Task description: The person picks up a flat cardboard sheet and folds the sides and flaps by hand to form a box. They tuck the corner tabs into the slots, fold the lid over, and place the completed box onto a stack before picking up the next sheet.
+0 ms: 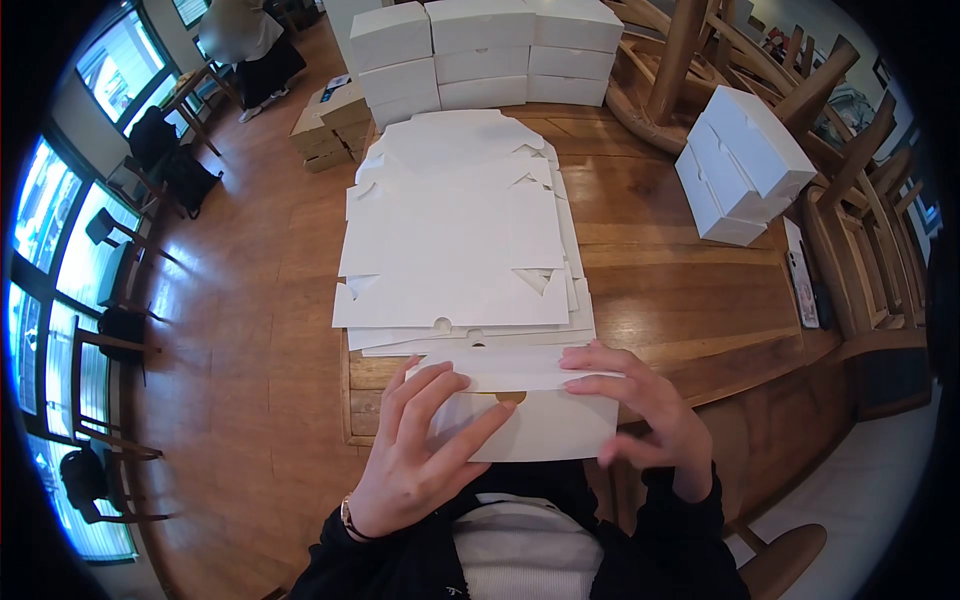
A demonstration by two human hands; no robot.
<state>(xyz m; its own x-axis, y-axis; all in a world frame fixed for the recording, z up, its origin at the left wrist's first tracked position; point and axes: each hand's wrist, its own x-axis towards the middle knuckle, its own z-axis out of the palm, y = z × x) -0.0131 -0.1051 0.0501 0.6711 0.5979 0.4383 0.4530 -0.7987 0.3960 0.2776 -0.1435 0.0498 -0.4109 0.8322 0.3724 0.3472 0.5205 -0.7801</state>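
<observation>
A partly folded white box (545, 428) lies at the table's front edge, close to my body, with a half-round notch in its near panel. My left hand (420, 440) rests on its left side, fingers spread, the index finger beside the notch. On the right side, my right hand (650, 405) touches the upper panel with its fingertips, its fingers apart and the thumb low near the box's right edge. Just beyond the box lies a stack of flat white cardboard blanks (450, 230) with cut corner flaps. The underside of the box is hidden.
Folded white boxes (480, 50) are stacked at the table's back. More white boxes (740, 170) stand at the right, near a phone (801, 275) and upturned wooden chairs (850, 230). Cardboard boxes (335, 125) sit on the floor at left. A person (250, 50) stands far back left.
</observation>
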